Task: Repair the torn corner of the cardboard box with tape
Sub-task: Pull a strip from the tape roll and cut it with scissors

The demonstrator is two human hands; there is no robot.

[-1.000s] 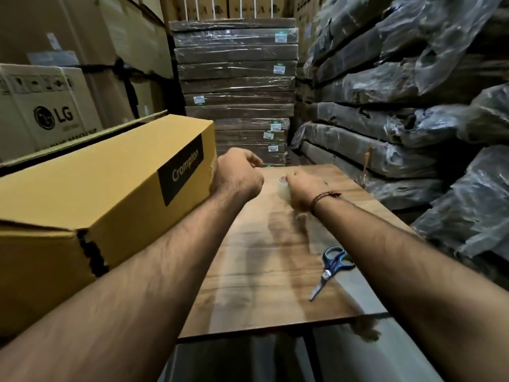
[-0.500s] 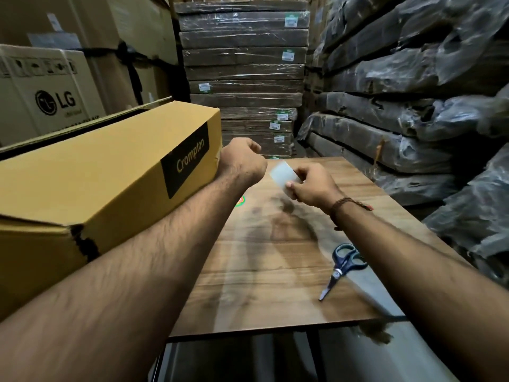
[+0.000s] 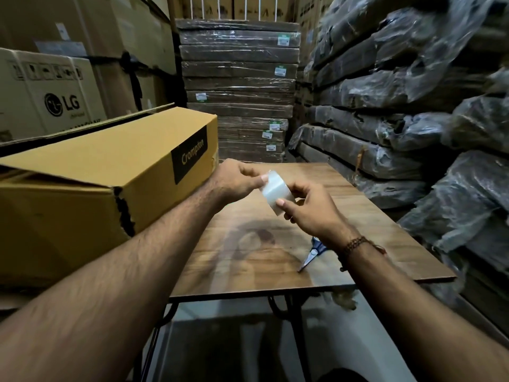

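A long yellow-brown cardboard box [image 3: 91,172] marked Crompton lies on the left, its near corner torn with a ragged dark split [image 3: 124,213]. A roll of clear tape [image 3: 276,193] is held above the wooden table [image 3: 248,260] between both hands. My right hand [image 3: 311,210] grips the roll from below and the side. My left hand [image 3: 237,179] pinches the roll's upper edge with its fingertips, just right of the box's far end.
Blue-handled scissors [image 3: 312,253] lie on the table, partly hidden under my right wrist. Stacked cartons, one marked LG [image 3: 52,95], stand behind the box. Wrapped flat packs [image 3: 237,78] fill the back, and plastic-covered bundles [image 3: 413,119] pile up along the right.
Both hands have come toward me with the tape roll, lifted off the table. My left hand left the box's far end and now pinches the roll.
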